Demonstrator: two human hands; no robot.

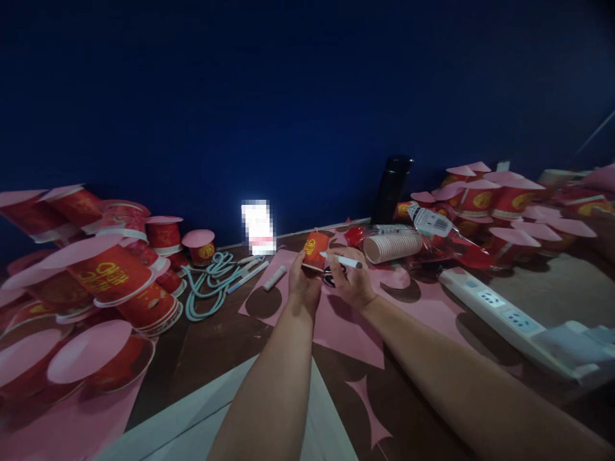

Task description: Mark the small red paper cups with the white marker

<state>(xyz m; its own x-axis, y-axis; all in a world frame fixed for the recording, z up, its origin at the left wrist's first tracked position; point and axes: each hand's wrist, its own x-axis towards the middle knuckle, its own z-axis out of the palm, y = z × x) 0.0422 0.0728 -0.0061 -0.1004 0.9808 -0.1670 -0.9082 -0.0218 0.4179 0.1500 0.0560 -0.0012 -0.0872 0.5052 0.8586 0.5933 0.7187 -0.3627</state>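
My left hand [303, 282] is closed around a small red paper cup [316, 250] with gold print, holding it tilted above a pink paper sheet [336, 323]. My right hand [353, 282] grips a white pen [343, 260] whose tip points at the cup's side. Both hands are close together over the sheet, which has round holes cut out of it. A dark pair of scissors [331, 274] lies partly hidden under my right hand.
Piles of red cups capped with pink discs [103, 272] fill the left; more [500, 202] stand at right. A sleeve of stacked cups [393, 246], a white power strip [509, 317], a glue stick [274, 278], markers, a teal cord [211, 285], a black bottle [393, 189] and a lit phone [258, 227] lie around.
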